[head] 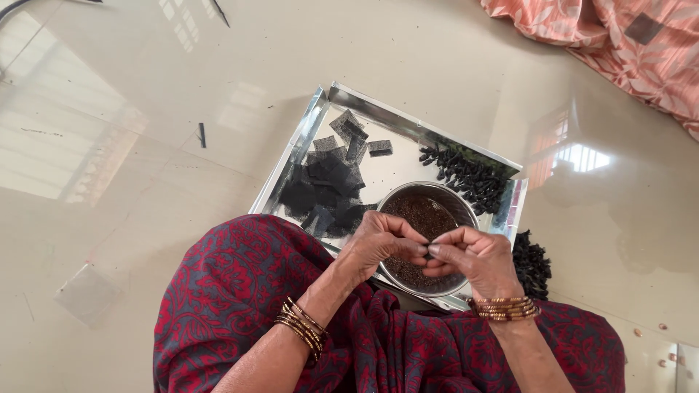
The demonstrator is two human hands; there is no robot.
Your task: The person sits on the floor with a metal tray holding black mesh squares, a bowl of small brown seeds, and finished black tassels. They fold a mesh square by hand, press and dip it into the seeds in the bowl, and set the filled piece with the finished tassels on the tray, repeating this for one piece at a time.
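A person seated on a glossy floor (145, 145) worked over a shiny metal tray (313, 120), both hands meeting above a round steel bowl (466, 207) filled with dark brown granules (426, 215). The left hand (378, 244) and the right hand (473, 258) came together fingertip to fingertip, the fingers curled inward and pressed together around something too small to make out; what they pinched could not be told. The bowl sat directly beneath the fingertips, at the tray's near edge. Flat black squares (331, 178) lay heaped on the tray just beyond the left hand, and small black rolled pieces (473, 178) were piled along the tray's far right side, with more (533, 266) on the floor beside the right hand. Stacked bangles (302, 327) circled both wrists. A pink patterned cloth (641, 51) lay well apart, at the upper right.
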